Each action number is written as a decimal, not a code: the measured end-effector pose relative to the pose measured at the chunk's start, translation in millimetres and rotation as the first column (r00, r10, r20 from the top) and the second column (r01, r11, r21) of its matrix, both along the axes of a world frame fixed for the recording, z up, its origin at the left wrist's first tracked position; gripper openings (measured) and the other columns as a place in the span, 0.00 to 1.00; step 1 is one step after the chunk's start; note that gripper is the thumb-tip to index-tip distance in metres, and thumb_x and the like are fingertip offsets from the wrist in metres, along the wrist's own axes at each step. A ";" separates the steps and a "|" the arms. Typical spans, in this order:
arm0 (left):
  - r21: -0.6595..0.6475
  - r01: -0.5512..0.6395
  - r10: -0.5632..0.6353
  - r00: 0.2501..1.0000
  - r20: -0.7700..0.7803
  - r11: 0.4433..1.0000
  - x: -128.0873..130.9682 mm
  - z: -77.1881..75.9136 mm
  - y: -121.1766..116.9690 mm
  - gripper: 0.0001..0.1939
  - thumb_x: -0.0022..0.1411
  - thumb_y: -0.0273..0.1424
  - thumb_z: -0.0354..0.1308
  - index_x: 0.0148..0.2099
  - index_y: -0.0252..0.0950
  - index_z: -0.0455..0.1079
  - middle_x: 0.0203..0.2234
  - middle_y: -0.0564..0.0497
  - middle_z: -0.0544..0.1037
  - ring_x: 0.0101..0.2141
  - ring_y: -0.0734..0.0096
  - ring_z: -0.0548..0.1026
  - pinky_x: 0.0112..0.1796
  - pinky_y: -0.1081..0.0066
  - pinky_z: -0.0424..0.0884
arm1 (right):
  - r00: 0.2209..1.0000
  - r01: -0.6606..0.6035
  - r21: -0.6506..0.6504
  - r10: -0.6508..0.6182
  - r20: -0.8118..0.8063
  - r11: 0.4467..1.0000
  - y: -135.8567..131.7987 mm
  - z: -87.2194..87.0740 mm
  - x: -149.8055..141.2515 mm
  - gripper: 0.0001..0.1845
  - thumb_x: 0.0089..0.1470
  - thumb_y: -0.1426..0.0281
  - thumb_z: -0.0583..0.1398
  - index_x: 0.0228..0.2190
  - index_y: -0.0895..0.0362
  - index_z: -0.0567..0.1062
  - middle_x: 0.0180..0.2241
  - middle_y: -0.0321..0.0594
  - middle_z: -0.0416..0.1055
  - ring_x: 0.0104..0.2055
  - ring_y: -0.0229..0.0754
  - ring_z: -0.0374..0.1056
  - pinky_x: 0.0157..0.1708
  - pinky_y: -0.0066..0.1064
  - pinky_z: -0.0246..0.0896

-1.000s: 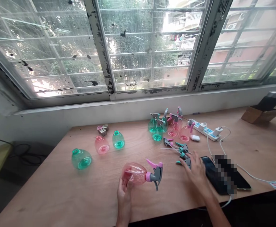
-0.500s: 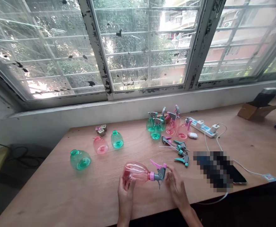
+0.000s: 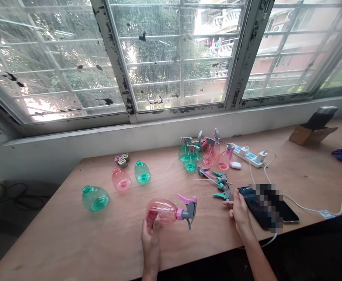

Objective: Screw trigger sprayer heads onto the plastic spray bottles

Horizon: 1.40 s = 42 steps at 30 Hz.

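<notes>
My left hand [image 3: 151,237] is wrapped round the base of a pink spray bottle [image 3: 162,210], which lies on its side in the air with its grey and pink trigger head [image 3: 187,210] pointing right. The trigger head is seated on the bottle's neck. My right hand [image 3: 240,214] has its fingers apart, beside the left edge of a dark phone [image 3: 254,208]. Whether it touches the phone I cannot tell. Close to those fingertips lie several loose trigger heads, among them a teal and grey one [image 3: 223,194].
Left on the wooden table [image 3: 80,242] stand a green bottle [image 3: 95,198], a pink bottle [image 3: 121,180] and another green bottle [image 3: 142,172], all without heads. Several assembled spray bottles [image 3: 208,154] cluster at the back, near a white power strip [image 3: 248,155] with cables. A cardboard box [image 3: 310,134] is farther right.
My right hand has moved away from the trigger head, rightward to beside the phone. The pink bottle stays in my left hand. The whole view has shifted slightly.
</notes>
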<state>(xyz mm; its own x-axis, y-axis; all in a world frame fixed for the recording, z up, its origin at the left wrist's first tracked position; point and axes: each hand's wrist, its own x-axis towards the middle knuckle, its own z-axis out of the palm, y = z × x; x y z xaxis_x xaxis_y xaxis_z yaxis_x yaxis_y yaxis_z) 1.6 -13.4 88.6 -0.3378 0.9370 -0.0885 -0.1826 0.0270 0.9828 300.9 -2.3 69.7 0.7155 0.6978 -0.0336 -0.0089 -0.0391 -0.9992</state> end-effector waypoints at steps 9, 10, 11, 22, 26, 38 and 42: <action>-0.011 0.008 -0.008 1.000 -0.006 1.000 -1.4 -2.3 -1.6 0.33 0.57 0.51 0.64 0.58 0.36 0.69 0.51 0.42 0.79 0.59 0.50 0.71 0.58 0.58 0.66 | 0.976 -0.202 0.053 0.196 0.094 0.978 -15.6 17.9 -55.5 0.30 0.58 0.47 0.58 0.51 0.56 0.72 0.51 0.49 0.73 0.26 0.40 0.67 0.32 0.36 0.67; -0.008 0.013 -0.013 1.000 -0.007 1.000 -1.3 -2.2 -1.8 0.32 0.57 0.51 0.65 0.58 0.37 0.69 0.52 0.42 0.79 0.58 0.51 0.72 0.58 0.58 0.66 | 0.956 -0.288 0.054 0.284 0.067 0.956 -20.6 16.7 -64.4 0.30 0.58 0.46 0.58 0.50 0.56 0.73 0.44 0.47 0.77 0.23 0.40 0.66 0.27 0.34 0.65; -0.006 0.020 -0.020 1.000 -0.007 1.000 -1.2 -2.3 -1.7 0.32 0.57 0.50 0.65 0.58 0.37 0.69 0.52 0.43 0.79 0.58 0.52 0.72 0.59 0.59 0.65 | 0.921 -0.389 0.058 0.388 0.025 0.920 -24.8 14.9 -73.7 0.30 0.58 0.46 0.58 0.49 0.56 0.75 0.36 0.43 0.78 0.20 0.39 0.64 0.22 0.32 0.62; 0.044 0.064 -0.063 0.997 -0.035 0.997 -0.1 -9.8 3.1 0.35 0.56 0.45 0.68 0.61 0.37 0.63 0.57 0.38 0.73 0.59 0.48 0.71 0.59 0.55 0.65 | 0.651 -0.647 0.269 0.701 -0.291 0.713 -13.8 -2.2 -117.3 0.34 0.64 0.44 0.46 0.45 0.59 0.75 0.28 0.42 0.77 0.21 0.38 0.67 0.16 0.25 0.55; 0.072 0.093 -0.089 0.994 -0.056 0.993 -1.7 -12.5 -1.8 0.39 0.54 0.41 0.70 0.64 0.41 0.60 0.65 0.40 0.65 0.64 0.51 0.64 0.63 0.57 0.60 | 0.643 -0.665 0.254 0.711 -0.284 0.702 -12.1 -3.9 -113.0 0.26 0.61 0.49 0.58 0.43 0.60 0.76 0.25 0.38 0.75 0.20 0.37 0.66 0.16 0.25 0.54; 0.002 0.076 -0.075 0.992 -0.102 0.997 -8.2 -23.1 -5.4 0.44 0.47 0.45 0.73 0.60 0.37 0.57 0.56 0.35 0.72 0.56 0.48 0.73 0.55 0.56 0.70 | 0.676 -0.732 0.129 0.737 0.016 0.669 -25.4 14.3 -114.3 0.14 0.54 0.61 0.68 0.39 0.56 0.80 0.29 0.35 0.78 0.29 0.44 0.73 0.29 0.31 0.69; -0.024 0.097 -0.099 0.985 -0.143 0.995 -8.9 -13.2 1.4 0.37 0.50 0.47 0.70 0.56 0.36 0.63 0.44 0.42 0.79 0.45 0.55 0.80 0.45 0.62 0.76 | 0.717 -0.696 0.118 0.680 0.155 0.708 -28.0 13.1 -116.2 0.12 0.53 0.64 0.68 0.40 0.53 0.79 0.35 0.41 0.81 0.36 0.50 0.76 0.36 0.36 0.72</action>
<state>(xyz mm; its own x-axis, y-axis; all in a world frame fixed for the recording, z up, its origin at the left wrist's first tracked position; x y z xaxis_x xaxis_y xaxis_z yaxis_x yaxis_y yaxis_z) -7.3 -12.0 75.4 -0.2549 0.9650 -0.0619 -0.0345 0.0549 0.9979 184.7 -30.3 82.8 0.0281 0.9867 0.1599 0.0506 0.1583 -0.9861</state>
